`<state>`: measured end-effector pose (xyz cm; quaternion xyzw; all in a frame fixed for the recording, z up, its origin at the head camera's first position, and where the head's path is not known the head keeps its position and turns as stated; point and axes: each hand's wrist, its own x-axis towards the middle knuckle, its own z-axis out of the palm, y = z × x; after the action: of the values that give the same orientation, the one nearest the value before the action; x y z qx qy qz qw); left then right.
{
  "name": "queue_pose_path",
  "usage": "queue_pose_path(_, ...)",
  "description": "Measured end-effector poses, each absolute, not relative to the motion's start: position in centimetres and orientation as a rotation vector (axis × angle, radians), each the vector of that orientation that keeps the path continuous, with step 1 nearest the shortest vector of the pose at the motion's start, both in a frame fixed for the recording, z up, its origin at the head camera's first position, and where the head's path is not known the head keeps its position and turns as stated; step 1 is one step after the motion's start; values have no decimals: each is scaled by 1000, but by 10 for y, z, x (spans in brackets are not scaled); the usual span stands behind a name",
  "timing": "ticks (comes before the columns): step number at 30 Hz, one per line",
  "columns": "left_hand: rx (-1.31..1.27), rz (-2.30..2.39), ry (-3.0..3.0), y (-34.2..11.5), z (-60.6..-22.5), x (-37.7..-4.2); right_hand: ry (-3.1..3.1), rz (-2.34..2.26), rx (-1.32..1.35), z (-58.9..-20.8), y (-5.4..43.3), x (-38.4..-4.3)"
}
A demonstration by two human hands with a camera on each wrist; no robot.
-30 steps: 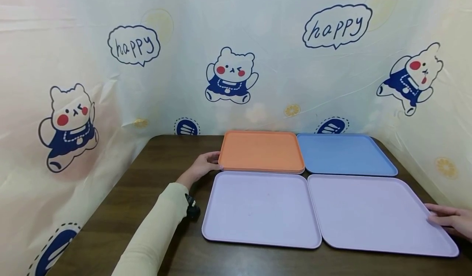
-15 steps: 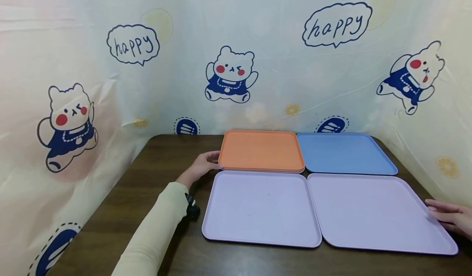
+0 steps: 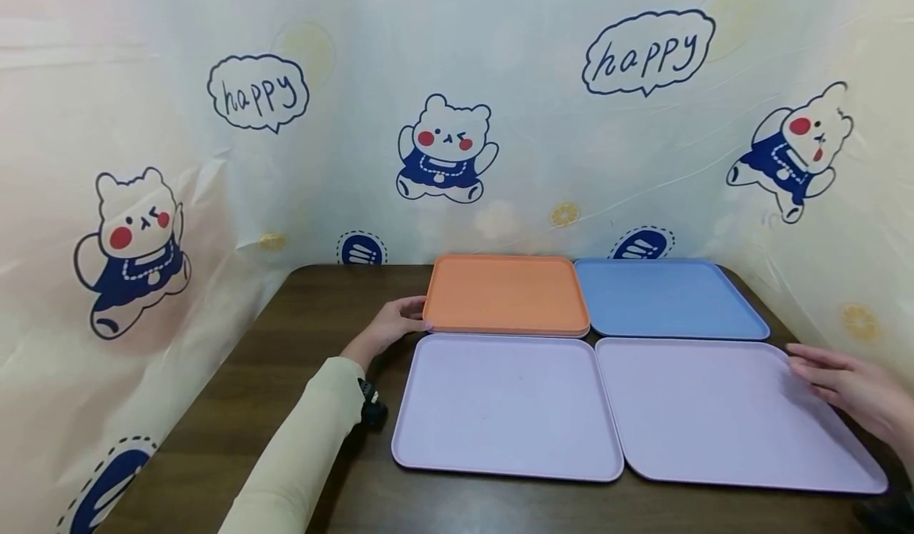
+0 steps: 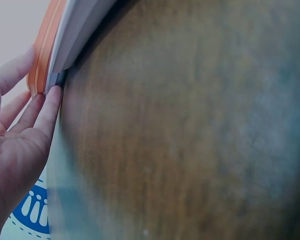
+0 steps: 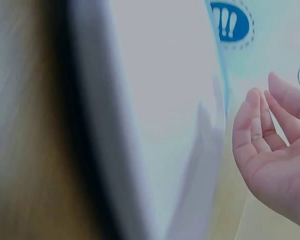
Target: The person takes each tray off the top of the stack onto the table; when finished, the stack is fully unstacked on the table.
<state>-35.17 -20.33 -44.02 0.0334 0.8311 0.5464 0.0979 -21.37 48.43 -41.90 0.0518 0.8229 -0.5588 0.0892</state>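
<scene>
At the back of the table a stack of orange trays (image 3: 507,294) lies beside a blue tray (image 3: 670,299). In front of them lie a left lavender tray (image 3: 508,407) and a right lavender tray (image 3: 721,415), side by side. My left hand (image 3: 391,324) touches the left end of the orange stack. In the left wrist view, its extended fingers (image 4: 46,112) and thumb rest against the layered orange rims (image 4: 46,55). Over the far right corner of the right lavender tray, my right hand (image 3: 846,379) holds nothing, its fingers (image 5: 250,115) loosely bent.
The dark wooden table (image 3: 236,407) shows bare wood to the left and along the front. A printed curtain (image 3: 528,121) hangs close behind it and at both sides.
My right hand has left the right edge of the right lavender tray and moved up and leftward to its far corner. The left hand and the trays have stayed in place.
</scene>
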Motion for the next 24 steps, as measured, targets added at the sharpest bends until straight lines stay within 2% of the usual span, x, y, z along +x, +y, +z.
queue_pose_path(9, 92, 1646, 2452, -202, -438, -348, 2246, -1859, -32, -399, 424, -242)
queue_pose_path(24, 82, 1640, 2436, -202, -436, -349, 2405, -1673, -136, -400, 337, -300)
